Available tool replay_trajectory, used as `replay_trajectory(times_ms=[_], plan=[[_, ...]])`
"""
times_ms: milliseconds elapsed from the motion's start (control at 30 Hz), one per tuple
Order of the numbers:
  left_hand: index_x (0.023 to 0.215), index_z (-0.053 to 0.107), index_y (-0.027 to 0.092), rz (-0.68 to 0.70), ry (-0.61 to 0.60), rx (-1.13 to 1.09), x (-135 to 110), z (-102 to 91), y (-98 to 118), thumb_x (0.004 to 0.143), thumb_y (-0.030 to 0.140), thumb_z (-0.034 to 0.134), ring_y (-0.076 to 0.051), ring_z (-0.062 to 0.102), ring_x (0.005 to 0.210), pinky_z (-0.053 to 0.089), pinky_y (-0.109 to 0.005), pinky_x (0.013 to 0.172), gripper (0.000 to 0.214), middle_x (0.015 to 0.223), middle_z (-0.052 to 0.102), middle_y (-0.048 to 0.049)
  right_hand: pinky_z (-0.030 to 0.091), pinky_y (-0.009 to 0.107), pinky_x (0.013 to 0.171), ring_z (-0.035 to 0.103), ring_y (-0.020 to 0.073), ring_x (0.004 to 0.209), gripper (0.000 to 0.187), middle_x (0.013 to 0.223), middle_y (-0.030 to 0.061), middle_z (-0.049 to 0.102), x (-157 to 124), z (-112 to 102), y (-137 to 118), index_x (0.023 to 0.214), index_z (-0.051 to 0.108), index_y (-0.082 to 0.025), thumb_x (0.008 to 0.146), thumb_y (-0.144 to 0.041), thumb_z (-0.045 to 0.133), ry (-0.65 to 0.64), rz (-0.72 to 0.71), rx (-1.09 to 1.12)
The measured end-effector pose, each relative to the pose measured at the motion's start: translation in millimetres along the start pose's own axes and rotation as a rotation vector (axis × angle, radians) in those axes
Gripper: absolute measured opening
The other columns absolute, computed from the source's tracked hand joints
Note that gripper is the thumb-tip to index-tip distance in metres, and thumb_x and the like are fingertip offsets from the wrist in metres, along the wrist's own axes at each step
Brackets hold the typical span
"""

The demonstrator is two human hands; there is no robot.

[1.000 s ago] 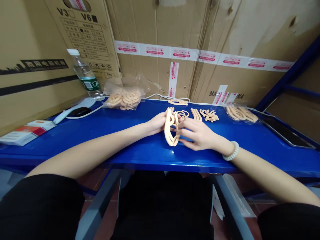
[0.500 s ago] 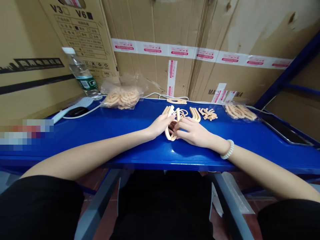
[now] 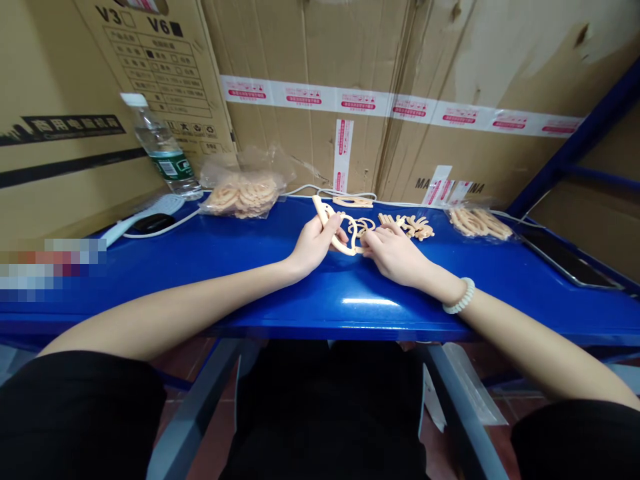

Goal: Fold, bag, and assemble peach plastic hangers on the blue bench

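My left hand (image 3: 313, 243) is closed around a curved, pale wooden piece (image 3: 345, 247), its straight end pointing up and to the left. A thin, wavy part curls off the piece's inner side. At its lower right end, my right hand (image 3: 395, 250) pinches a short bit of pale wood, its fingertips partly hidden behind the hand. Just beyond the hands lie loose curved wooden pieces (image 3: 363, 227) and a cluster of small branching wooden pieces (image 3: 417, 227). Behind them, a flat wooden piece (image 3: 353, 201) lies near the back edge.
Clear bags of wooden pieces lie at the left (image 3: 243, 193) and right (image 3: 480, 222). A water bottle (image 3: 170, 160), a black mouse (image 3: 154, 223) and a pale brush-like tool (image 3: 135, 217) are at left; a dark tablet (image 3: 570, 257) is at right. Cardboard (image 3: 300, 140) stands behind the blue table (image 3: 240, 267).
The wooden piece has turned and tilted to the left between my hands. My right hand has shifted slightly right, away from my left, and now pinches the piece's end.
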State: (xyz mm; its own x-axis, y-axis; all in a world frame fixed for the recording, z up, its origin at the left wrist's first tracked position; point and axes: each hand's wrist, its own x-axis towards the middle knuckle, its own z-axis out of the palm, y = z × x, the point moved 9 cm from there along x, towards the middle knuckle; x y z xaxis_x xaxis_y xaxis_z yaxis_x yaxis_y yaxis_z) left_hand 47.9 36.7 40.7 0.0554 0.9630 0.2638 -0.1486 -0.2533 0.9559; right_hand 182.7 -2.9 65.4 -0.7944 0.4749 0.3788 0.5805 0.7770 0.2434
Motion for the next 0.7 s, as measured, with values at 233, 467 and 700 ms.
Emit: replay_trajectory(times_ms=[233,467,700], plan=[[0.08,0.059,0.015,-0.02,0.006,0.008,-2.7,1.0,1.4,0.098,0.035,0.067,-0.015,0.068,0.06,0.057,-0.023,0.06,0.027,0.068,0.07,-0.0024,0.034,0.039,0.091,0.057,0.0258,0.083,0.016,0.091,0.0121,0.068,-0.1,2.8,-1.7,0.098,0.057,-0.016,0.101,-0.015,0.041,-0.045,0.0,-0.014],[0.076,0.054,0.016,-0.161,0.041,-0.092,-2.0,1.8,-5.7,0.104,0.026,0.053,-0.016,0.065,0.054,0.06,-0.028,0.058,0.03,0.058,0.062,-0.0004,0.03,0.038,0.081,0.052,0.0232,0.077,0.021,0.087,0.0083,0.068,1.8,-7.2,-15.5,0.096,0.061,-0.018,0.095,-0.007,0.044,-0.011,-0.108,-0.128],[0.071,0.05,0.017,-0.296,0.103,-0.202,-5.3,-0.5,-17.1,0.104,0.026,0.052,-0.014,0.062,0.051,0.06,-0.03,0.059,0.035,0.054,0.056,0.0014,0.037,0.039,0.086,0.057,0.0228,0.08,0.022,0.088,0.0067,0.07,-2.0,-44.4,24.1,0.103,0.06,-0.021,0.102,-0.013,0.039,0.245,0.038,-0.025]])
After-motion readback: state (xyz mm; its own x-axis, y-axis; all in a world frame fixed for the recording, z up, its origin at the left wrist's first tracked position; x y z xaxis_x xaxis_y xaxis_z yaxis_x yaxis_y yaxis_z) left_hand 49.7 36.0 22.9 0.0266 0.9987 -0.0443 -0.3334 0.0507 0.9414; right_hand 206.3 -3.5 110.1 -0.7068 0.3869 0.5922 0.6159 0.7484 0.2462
